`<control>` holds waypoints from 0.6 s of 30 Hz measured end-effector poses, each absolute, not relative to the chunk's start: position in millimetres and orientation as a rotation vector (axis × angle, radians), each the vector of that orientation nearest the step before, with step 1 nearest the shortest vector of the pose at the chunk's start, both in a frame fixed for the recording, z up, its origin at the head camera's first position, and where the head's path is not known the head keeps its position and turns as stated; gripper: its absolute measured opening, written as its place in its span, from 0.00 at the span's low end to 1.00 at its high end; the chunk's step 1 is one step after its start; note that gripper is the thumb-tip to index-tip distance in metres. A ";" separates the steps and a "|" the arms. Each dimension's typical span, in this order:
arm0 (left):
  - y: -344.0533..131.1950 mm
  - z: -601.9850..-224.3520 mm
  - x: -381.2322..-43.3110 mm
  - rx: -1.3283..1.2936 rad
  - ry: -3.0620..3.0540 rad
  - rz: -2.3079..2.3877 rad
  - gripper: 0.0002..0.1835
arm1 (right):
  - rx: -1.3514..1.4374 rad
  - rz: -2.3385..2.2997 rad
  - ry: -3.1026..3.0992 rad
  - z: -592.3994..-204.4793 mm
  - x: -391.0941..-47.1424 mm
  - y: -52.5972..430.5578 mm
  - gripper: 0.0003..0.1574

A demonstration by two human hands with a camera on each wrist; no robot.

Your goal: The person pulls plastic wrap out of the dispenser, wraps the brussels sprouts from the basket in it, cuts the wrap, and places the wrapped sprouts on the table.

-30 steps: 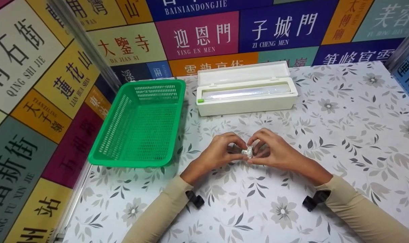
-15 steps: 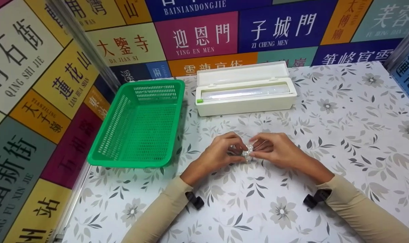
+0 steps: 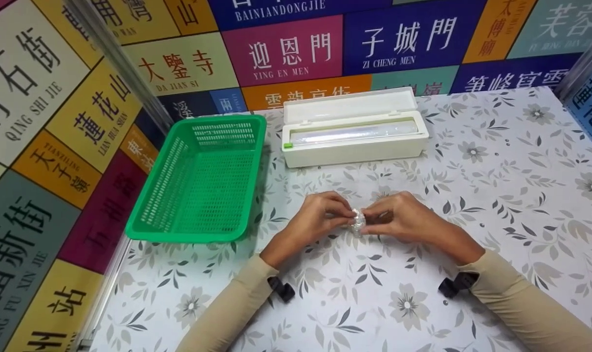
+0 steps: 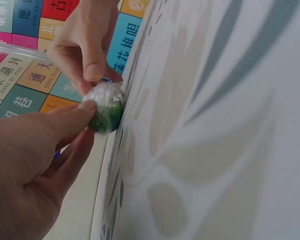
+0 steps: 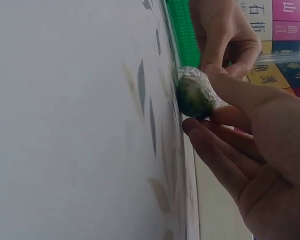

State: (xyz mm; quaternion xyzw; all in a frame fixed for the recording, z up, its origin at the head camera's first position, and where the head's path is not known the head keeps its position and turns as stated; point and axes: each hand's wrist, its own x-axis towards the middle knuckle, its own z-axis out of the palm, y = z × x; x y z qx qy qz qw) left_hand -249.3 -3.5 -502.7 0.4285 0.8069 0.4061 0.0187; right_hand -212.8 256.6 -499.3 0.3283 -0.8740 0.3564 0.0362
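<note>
Between my two hands is a small round green piece, like a fruit or vegetable, wrapped in crinkled cling film (image 3: 358, 223). It sits low at the patterned tabletop, its green side showing in the left wrist view, with bunched clear film on top. My left hand (image 3: 320, 215) pinches it from the left with thumb and fingertips. From the other side, my right hand (image 3: 407, 220) grips the film with thumb and fingers. In the right wrist view the wrapped green piece (image 5: 194, 97) lies against the right thumb and fingertips.
A green plastic basket (image 3: 254, 195) stands at the left of the table (image 3: 296, 303). Behind the hands is a white cling film dispenser (image 3: 354, 155), its lid raised and a film roll (image 3: 357, 133) inside. Panels printed with lettering (image 3: 283, 51) close off the back and left.
Fingertips of both hands have drawn in closer around the wrapped piece. The right hand's fingers have shifted and flattened from their earlier arch. The basket and dispenser have stayed put.
</note>
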 end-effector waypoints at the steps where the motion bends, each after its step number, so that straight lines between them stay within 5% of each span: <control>1: -2.7 -502.2 -248.9 1.348 2.511 1.241 0.08 | 1.011 1.072 -2.690 -498.8 -212.7 256.7 0.24; 7: -0.2 -503.6 -244.6 1.349 2.553 1.057 0.20 | 0.923 1.054 -2.737 -498.3 -209.3 249.3 0.21; 18: 5.4 -498.5 -231.8 1.359 2.744 0.771 0.18 | 0.825 1.282 -2.805 -498.8 -205.0 242.4 0.22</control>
